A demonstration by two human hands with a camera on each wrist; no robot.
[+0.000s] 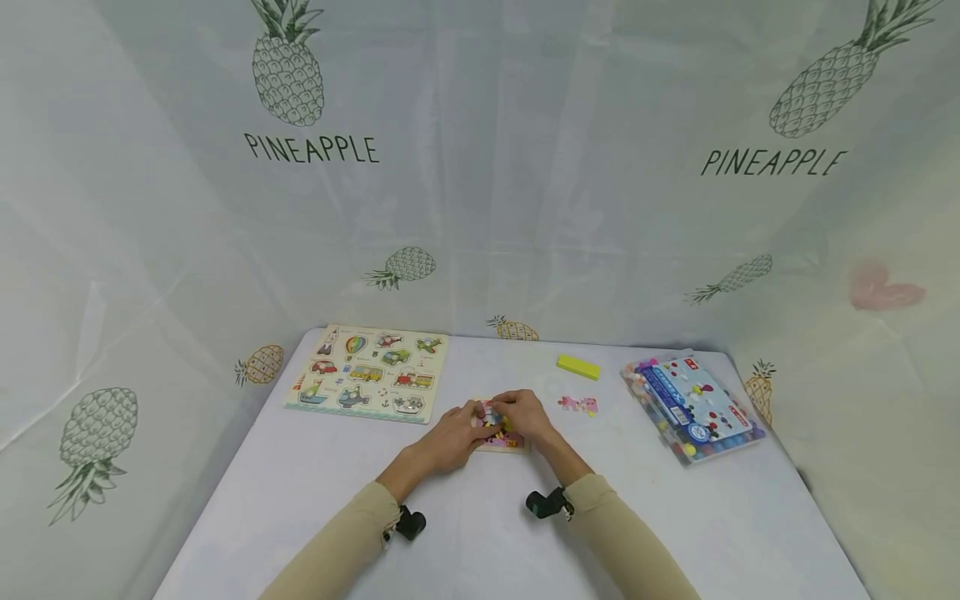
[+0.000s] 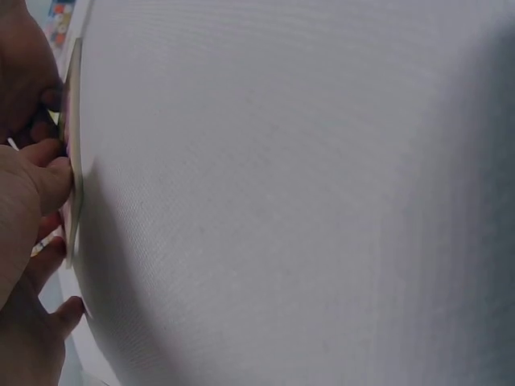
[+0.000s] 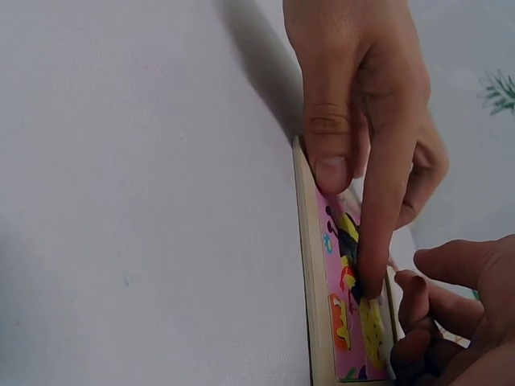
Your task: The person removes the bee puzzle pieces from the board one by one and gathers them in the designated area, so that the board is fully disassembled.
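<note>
A small jigsaw puzzle (image 1: 501, 442) in a wooden tray with a pink and yellow picture lies on the white table, partly hidden under both hands. My left hand (image 1: 452, 439) is at its left side. In the right wrist view, that hand's thumb rests at the pale wooden rim (image 3: 307, 241), and its straight index finger presses on the picture. Across from it, my right hand (image 1: 525, 414) bends its fingers down at the puzzle's far right part. Its fingertips (image 3: 413, 293) are right at the tray's far edge; I cannot tell whether they pinch a piece.
Loose pink puzzle pieces (image 1: 578, 405) lie right of the tray, with a yellow block (image 1: 578, 367) behind them. A vehicle picture board (image 1: 367, 375) lies at the back left. A clear box of coloured beads (image 1: 693, 406) sits at the right. A pineapple-print curtain (image 1: 480, 208) hangs behind the table.
</note>
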